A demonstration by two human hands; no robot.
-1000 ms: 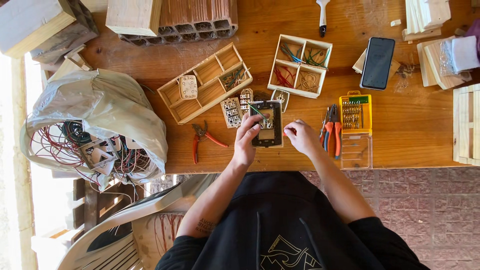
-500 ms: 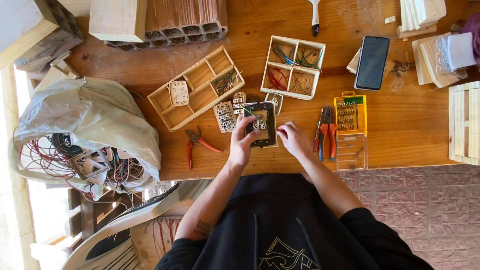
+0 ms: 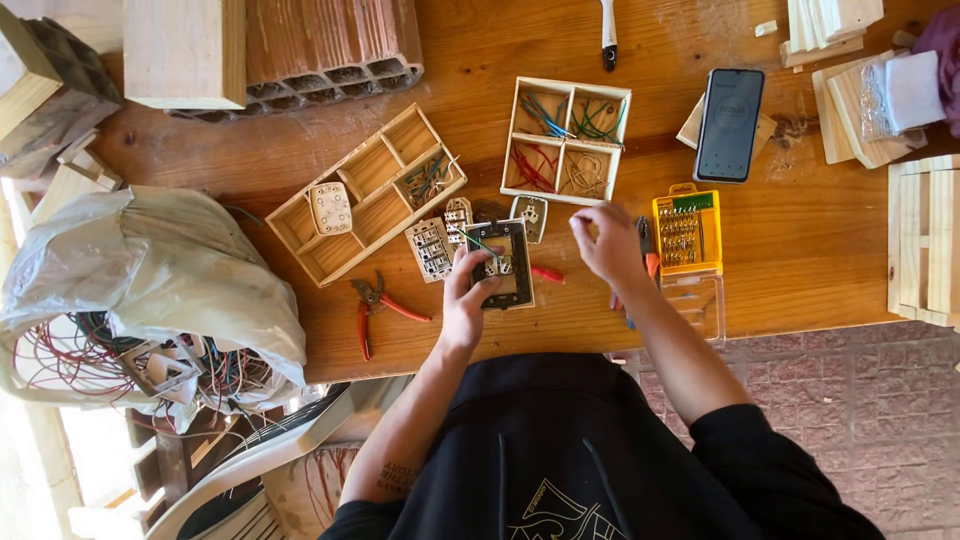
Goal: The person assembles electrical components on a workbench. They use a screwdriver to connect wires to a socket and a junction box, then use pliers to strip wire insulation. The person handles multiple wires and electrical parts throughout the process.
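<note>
We see left hand (image 3: 466, 305) clamped on switch frame (image 3: 506, 264), long axis away from us; right hand (image 3: 606, 243) just beside, fingers pinched, contents unclear.

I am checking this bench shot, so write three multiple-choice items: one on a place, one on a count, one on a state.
1. Where do the red-handled pliers lie?
A. left of the left hand
B. inside the square tray
C. on the phone

2. How many compartments has the square wooden tray?
A. two
B. four
C. six

3. What is the right hand doing?
A. gripping the phone
B. raised beside the switch plate
C. pressing the plastic bag

A, they lie on bare table; B, two rows of two; B, only the left hand holds the plate.
</note>
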